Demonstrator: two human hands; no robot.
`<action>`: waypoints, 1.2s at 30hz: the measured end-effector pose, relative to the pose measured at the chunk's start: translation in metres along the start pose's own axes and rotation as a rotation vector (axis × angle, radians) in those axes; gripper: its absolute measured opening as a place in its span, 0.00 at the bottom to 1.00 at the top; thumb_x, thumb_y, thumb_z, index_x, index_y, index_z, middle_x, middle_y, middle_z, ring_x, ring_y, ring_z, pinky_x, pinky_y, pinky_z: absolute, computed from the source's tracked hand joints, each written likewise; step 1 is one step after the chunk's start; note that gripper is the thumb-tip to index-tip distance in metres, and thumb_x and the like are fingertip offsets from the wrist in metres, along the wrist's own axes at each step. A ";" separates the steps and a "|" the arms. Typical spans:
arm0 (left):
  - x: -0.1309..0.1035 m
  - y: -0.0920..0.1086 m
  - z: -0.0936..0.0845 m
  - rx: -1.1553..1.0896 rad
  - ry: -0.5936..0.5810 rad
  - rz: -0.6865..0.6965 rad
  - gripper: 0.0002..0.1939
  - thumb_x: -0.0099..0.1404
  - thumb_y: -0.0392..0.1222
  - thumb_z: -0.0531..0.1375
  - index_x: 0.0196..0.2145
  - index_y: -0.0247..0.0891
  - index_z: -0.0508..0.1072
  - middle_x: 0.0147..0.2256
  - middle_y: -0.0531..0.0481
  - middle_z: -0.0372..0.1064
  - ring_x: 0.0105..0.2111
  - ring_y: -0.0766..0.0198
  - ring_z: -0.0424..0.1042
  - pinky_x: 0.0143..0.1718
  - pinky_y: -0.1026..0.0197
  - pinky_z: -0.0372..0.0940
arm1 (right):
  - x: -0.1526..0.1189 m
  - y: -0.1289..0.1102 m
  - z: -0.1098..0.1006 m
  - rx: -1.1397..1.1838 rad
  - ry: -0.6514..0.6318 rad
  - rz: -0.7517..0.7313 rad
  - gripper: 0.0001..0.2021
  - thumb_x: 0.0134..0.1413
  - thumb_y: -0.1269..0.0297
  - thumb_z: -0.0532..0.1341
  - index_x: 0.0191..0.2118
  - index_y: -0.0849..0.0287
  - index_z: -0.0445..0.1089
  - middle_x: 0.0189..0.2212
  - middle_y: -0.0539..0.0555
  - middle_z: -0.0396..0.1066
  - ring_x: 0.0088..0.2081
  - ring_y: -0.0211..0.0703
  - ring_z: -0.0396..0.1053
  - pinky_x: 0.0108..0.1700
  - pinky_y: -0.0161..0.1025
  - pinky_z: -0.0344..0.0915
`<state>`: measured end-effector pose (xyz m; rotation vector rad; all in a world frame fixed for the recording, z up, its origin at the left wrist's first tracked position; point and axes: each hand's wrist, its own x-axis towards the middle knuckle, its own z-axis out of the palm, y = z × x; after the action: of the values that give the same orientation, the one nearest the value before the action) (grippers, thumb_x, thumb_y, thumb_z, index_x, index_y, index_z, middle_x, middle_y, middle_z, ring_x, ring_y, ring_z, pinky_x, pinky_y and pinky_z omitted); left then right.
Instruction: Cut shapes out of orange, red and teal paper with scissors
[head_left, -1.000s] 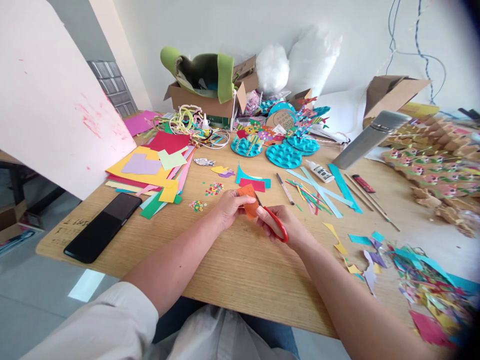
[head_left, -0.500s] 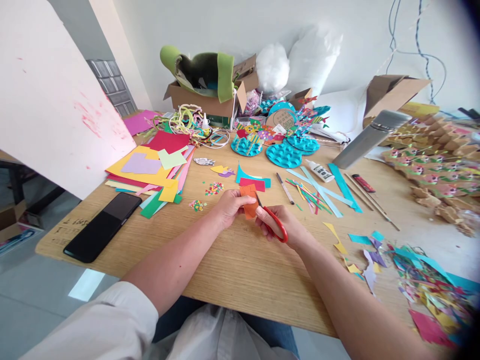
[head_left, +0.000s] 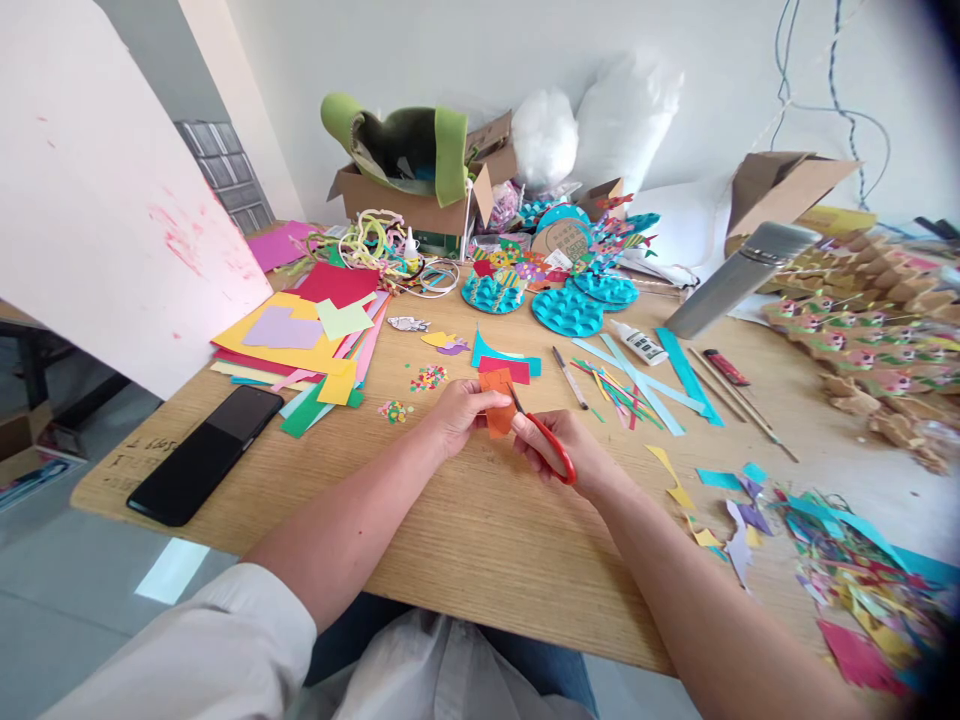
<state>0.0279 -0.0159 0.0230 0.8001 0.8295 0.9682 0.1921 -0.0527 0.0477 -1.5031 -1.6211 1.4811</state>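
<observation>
A small piece of orange paper (head_left: 498, 418) is pinched in my left hand (head_left: 459, 412), thumb on top, above the wooden table. My right hand (head_left: 562, 450) is closed around red-handled scissors (head_left: 553, 448), whose blades point up and left at the paper's right edge. Whether the blades are parted is too small to make out. Just beyond the hands lie a dark pink paper piece (head_left: 504, 370) and a blue paper piece (head_left: 531, 365). A pen (head_left: 570, 378) rests to their right.
To the left are a black phone (head_left: 202, 455) and stacked coloured paper (head_left: 232, 325). A grey bottle (head_left: 739, 280), a white glue bottle (head_left: 641, 343) and paper strips (head_left: 649, 380) stand or lie to the right. Paper scraps (head_left: 862, 590) cover the near right; blue craft discs (head_left: 568, 312) sit at the back.
Almost nothing differs. The orange paper and the scissors stay in the same place, with only a very slight shift of the paper in my left hand.
</observation>
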 end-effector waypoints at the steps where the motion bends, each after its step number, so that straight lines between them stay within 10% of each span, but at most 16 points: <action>1: 0.000 0.000 0.000 0.001 0.001 0.002 0.13 0.42 0.42 0.69 0.26 0.32 0.75 0.25 0.48 0.73 0.25 0.66 0.69 0.30 0.62 0.63 | 0.000 0.000 0.000 0.002 0.003 0.001 0.30 0.44 0.34 0.64 0.20 0.62 0.66 0.12 0.48 0.62 0.12 0.31 0.58 0.15 0.29 0.49; 36: 0.002 -0.001 -0.003 -0.019 0.014 -0.016 0.14 0.42 0.42 0.69 0.27 0.33 0.76 0.25 0.49 0.73 0.25 0.65 0.70 0.29 0.62 0.62 | 0.003 0.001 0.000 -0.019 -0.021 0.030 0.29 0.45 0.34 0.63 0.21 0.61 0.66 0.11 0.47 0.62 0.12 0.31 0.58 0.15 0.29 0.47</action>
<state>0.0267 -0.0136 0.0202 0.7697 0.8362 0.9670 0.1919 -0.0500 0.0460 -1.5332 -1.6357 1.5065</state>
